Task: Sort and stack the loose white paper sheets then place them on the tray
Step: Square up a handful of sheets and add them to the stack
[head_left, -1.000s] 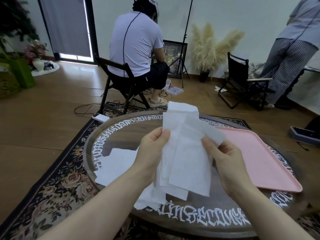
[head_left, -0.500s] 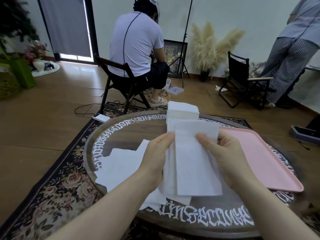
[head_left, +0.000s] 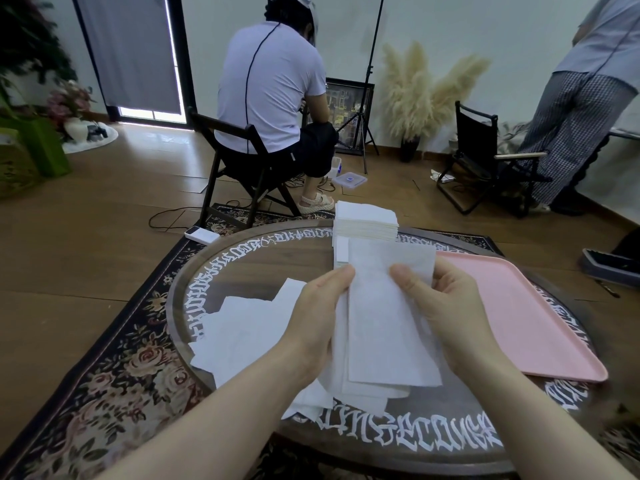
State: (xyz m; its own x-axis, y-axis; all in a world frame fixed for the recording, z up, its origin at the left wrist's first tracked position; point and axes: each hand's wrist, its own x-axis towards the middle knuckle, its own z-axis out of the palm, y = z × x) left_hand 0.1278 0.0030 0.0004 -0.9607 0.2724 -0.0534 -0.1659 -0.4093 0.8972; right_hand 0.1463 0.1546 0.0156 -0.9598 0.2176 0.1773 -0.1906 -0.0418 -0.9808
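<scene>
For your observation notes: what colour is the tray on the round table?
Plain pale pink tray, clearest in the head view.

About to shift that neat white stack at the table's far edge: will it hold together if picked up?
Probably not as one block: the stack looks like many thin separate sheets. They likely flop, like the sheet held in both hands. Probably light.

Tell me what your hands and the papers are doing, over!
Left hand and right hand both grip the paper bundle. Loose sheets wait on table. Pink tray holds nothing, path open.
</scene>
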